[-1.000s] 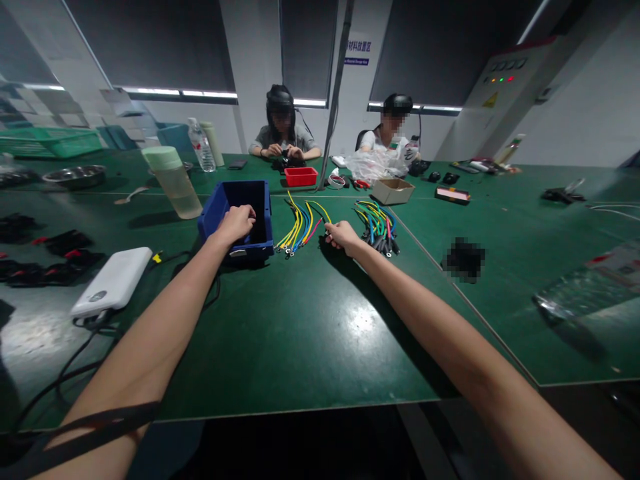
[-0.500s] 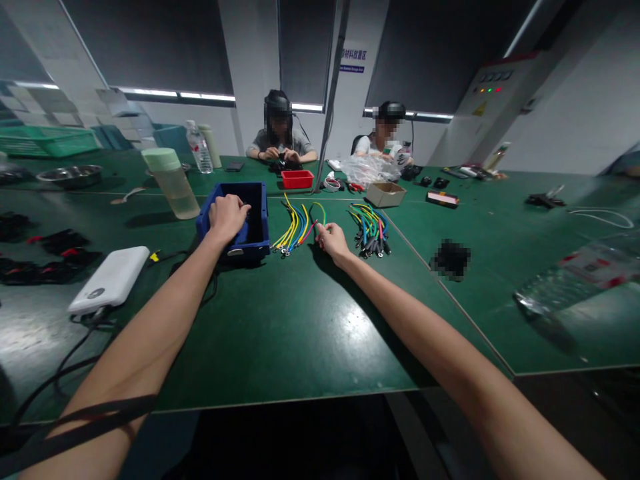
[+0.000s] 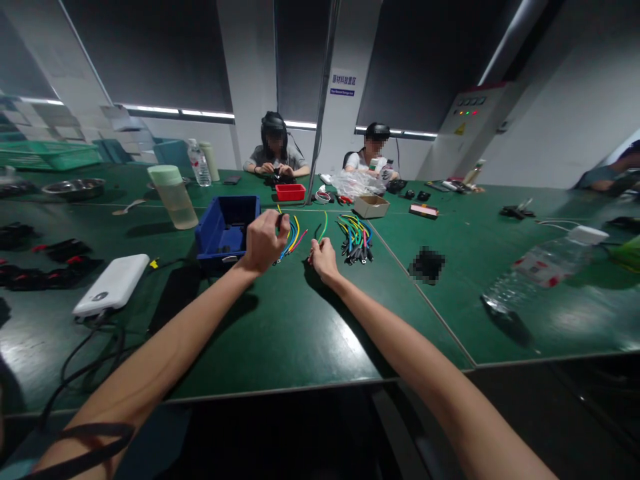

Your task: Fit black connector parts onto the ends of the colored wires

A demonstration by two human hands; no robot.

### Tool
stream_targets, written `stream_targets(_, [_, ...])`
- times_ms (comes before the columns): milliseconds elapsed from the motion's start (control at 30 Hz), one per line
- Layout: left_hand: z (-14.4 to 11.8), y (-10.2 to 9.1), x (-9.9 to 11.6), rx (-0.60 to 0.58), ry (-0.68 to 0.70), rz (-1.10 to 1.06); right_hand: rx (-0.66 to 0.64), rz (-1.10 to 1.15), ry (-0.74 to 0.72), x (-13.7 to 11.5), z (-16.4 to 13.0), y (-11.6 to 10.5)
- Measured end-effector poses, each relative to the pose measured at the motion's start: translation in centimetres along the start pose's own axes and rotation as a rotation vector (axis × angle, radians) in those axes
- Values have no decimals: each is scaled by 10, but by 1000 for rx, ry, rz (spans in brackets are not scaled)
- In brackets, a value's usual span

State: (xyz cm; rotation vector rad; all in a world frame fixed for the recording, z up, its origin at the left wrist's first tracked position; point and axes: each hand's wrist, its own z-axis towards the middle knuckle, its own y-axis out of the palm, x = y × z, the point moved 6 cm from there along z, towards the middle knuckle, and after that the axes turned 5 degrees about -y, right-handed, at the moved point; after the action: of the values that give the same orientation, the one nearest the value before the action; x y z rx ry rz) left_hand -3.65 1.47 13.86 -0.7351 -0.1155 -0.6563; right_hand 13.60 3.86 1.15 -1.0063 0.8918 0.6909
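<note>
My right hand (image 3: 324, 260) is closed on a green wire (image 3: 325, 223), whose free end curves up past the fingers; a dark tip beside it is too small to make out. My left hand (image 3: 265, 243) is raised at the front right corner of a blue bin (image 3: 206, 230), pinching a small black piece (image 3: 281, 219). Dark pieces lie on the bin's floor. Partly hidden behind my left hand is a row of yellow, blue and red wires (image 3: 300, 239). To the right of my right hand lies a bunch of coloured wires with black ends (image 3: 357, 243).
On the left are a white power bank (image 3: 113, 283) with cables and a green-lidded bottle (image 3: 173, 197). Farther back stand a red tray (image 3: 290, 193), a cardboard box (image 3: 371, 207) and a clear plastic bag (image 3: 357, 183). A water bottle (image 3: 535, 273) lies at right. Two people sit opposite.
My left hand has come out of the blue bin and moved right with a small black piece. My right hand keeps the green wire, now nearer to me. The view has shifted slightly.
</note>
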Motion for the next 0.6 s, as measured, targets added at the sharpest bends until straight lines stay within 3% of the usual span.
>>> stream_targets(133, [-30,43,5,-129,21,-96,7,-26,-28,-3,-18,-16])
stream_targets(300, [-52,88,-21,-318,-72,123,3,63,-78,-3,-40,-33])
stream_targets(433, [-62,99,-31,-418,-103,240,-23,136,-71,1,-48,-39])
stream_targets(600, [-59,101,-27,-445,-59,189,-63,244,-105,-1,-48,-37])
